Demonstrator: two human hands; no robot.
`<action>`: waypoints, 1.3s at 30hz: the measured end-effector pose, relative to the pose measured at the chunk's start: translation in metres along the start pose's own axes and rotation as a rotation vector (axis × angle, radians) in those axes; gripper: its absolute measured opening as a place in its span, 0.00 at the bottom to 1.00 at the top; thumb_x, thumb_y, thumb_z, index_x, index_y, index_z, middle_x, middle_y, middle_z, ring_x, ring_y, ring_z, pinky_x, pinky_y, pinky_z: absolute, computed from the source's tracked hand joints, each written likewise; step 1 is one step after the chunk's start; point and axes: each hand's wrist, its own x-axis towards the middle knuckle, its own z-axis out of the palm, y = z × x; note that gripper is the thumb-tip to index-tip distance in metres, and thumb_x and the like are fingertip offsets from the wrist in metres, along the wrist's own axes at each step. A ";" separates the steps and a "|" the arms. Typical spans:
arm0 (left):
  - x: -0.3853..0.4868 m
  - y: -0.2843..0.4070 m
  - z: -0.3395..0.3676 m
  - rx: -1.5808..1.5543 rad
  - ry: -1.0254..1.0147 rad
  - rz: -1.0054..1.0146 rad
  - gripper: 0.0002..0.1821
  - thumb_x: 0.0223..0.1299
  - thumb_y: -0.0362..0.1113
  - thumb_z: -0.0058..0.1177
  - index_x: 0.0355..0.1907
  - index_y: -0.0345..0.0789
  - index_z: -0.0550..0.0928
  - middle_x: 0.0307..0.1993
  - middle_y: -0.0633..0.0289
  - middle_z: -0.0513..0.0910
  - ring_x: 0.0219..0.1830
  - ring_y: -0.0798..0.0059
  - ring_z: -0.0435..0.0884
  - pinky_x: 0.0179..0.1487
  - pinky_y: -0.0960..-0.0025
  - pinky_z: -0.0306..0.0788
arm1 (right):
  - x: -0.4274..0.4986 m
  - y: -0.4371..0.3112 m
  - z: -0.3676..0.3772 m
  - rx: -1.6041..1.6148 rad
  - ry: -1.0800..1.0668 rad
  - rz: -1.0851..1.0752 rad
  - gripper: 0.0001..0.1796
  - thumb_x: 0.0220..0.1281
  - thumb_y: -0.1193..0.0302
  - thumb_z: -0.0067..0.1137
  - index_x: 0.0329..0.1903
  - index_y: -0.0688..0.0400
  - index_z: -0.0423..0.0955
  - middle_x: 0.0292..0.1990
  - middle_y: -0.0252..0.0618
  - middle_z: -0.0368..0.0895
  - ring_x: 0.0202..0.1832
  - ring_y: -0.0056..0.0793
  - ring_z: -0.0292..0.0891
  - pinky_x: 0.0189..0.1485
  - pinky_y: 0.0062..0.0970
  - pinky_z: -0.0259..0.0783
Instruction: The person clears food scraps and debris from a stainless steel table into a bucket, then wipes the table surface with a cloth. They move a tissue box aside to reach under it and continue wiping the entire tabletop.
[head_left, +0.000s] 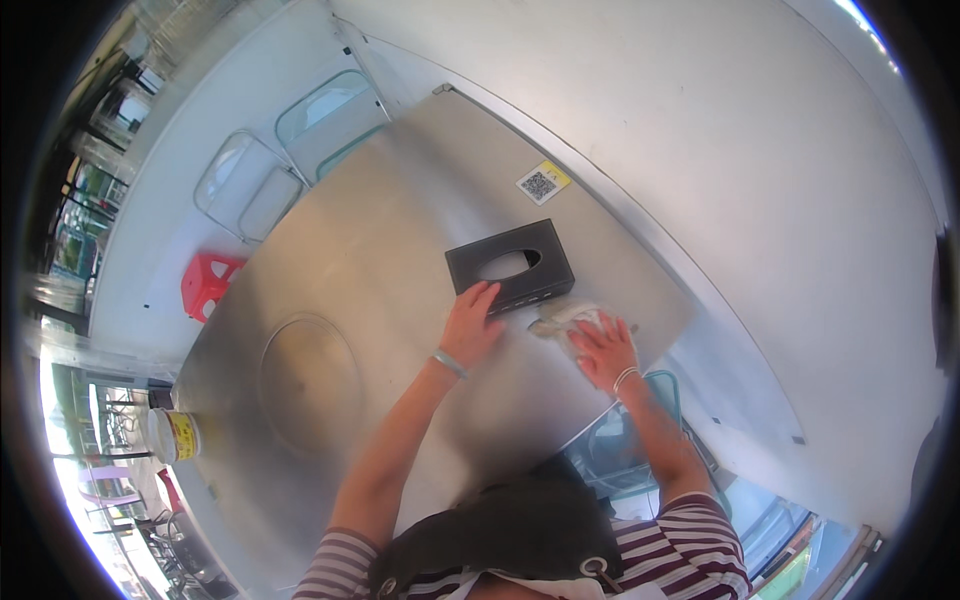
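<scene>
My left hand (470, 328) rests its fingers on the near left corner of a black tissue box (469, 266), with the thumb along its front side. The box has an oval opening in its top, with something pale inside. Just right of it, my right hand (606, 349) presses a crumpled, pale cloth (562, 316) against the metal tabletop (405, 285). Its fingers are spread over the cloth, and part of the cloth is hidden under the palm.
A square printed code sticker (541, 183) lies near the wall-side edge. A round ring outline (311, 382) marks the table's left part. A white bucket (172, 435) stands at the left edge. Beyond the far edge are a red stool (206, 285) and folding chairs (247, 187). A white wall (720, 150) borders the right.
</scene>
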 end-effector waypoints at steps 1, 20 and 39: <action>0.018 0.007 0.014 0.099 -0.022 0.044 0.33 0.45 0.32 0.59 0.60 0.37 0.72 0.52 0.51 0.77 0.56 0.55 0.74 0.63 0.60 0.64 | 0.002 0.034 -0.004 0.002 0.118 0.069 0.29 0.61 0.58 0.50 0.66 0.38 0.63 0.69 0.27 0.58 0.74 0.44 0.43 0.73 0.53 0.37; -0.030 -0.117 -0.173 0.289 0.017 -0.705 0.36 0.38 0.40 0.68 0.56 0.31 0.75 0.47 0.49 0.81 0.50 0.55 0.80 0.54 0.61 0.74 | 0.129 0.072 -0.023 -0.041 0.103 0.040 0.31 0.62 0.55 0.48 0.68 0.45 0.60 0.71 0.39 0.53 0.72 0.59 0.42 0.71 0.57 0.39; -0.046 -0.157 -0.121 0.378 -0.137 -0.631 0.24 0.36 0.45 0.68 0.36 0.35 0.74 0.19 0.58 0.76 0.21 0.57 0.77 0.26 0.59 0.70 | 0.689 -0.020 -0.031 -0.126 0.165 0.219 0.31 0.69 0.49 0.31 0.73 0.36 0.49 0.76 0.25 0.41 0.76 0.48 0.36 0.74 0.46 0.36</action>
